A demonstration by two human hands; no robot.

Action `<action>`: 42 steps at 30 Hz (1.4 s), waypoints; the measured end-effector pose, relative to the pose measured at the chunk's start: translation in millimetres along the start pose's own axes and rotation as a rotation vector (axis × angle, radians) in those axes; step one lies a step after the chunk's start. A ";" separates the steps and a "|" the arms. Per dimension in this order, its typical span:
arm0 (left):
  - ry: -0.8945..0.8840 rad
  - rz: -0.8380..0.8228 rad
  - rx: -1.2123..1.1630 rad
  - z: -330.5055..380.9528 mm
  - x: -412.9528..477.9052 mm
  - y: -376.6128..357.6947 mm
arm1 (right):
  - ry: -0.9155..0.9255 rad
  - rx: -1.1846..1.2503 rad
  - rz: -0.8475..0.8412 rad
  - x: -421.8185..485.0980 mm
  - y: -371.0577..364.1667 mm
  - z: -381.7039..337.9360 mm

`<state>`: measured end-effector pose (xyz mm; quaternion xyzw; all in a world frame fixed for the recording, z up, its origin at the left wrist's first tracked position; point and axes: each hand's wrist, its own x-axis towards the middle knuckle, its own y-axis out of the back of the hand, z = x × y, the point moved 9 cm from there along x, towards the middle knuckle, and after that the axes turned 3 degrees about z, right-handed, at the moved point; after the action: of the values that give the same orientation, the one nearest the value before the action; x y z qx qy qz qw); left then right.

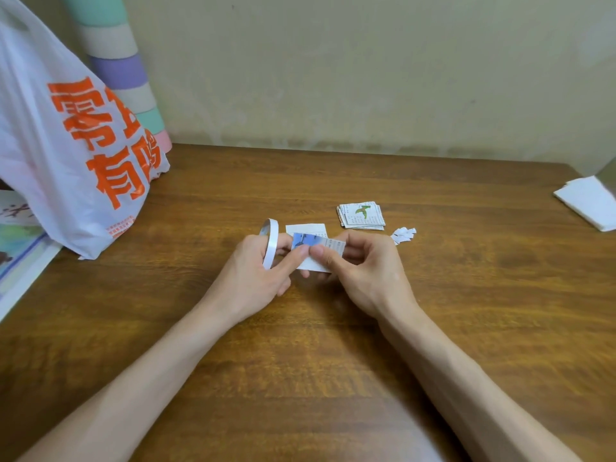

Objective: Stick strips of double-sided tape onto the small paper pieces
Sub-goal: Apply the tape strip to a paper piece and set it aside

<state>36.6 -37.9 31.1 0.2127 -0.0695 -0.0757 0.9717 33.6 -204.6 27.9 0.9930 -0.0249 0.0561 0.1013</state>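
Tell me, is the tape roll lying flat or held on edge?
On edge: the tape roll stands upright in the left hand, not flat.

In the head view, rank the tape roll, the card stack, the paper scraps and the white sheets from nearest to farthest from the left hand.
1. Tape roll, in the left hand's grip.
2. Card stack, right of centre.
3. Scraps, just right of the stack.
4. White sheets, far right of the view.

A brown wood desk (433,328) stands against a pale yellow wall (366,61). The wall looks stained low down. A striped roll (113,61) leans in the left corner. Soft light.
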 end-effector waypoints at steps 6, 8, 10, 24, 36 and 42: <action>-0.068 0.133 -0.013 2.0 2.1 10.5 | 0.087 -0.081 0.005 1.7 -1.9 -2.0; -0.072 0.145 -0.038 1.9 1.2 14.4 | 0.132 -0.108 -0.010 -0.1 -4.8 -6.9; -0.061 0.149 -0.073 2.0 -0.4 16.8 | 0.139 -0.074 -0.016 -1.0 -6.2 -10.3; -0.060 0.203 -0.113 2.7 -1.0 18.6 | 0.082 -0.056 -0.011 -3.3 -9.5 -4.6; -0.049 0.165 -0.080 6.5 -3.5 13.2 | 0.055 0.089 0.045 -3.7 -8.3 -4.8; -0.029 0.164 -0.015 6.9 -1.4 10.4 | 0.132 -0.036 0.027 -1.7 -9.5 -10.1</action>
<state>35.4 -31.1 41.5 0.1981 -0.1002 0.0003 0.9751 31.4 -193.2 35.7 0.9847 -0.0326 0.1225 0.1200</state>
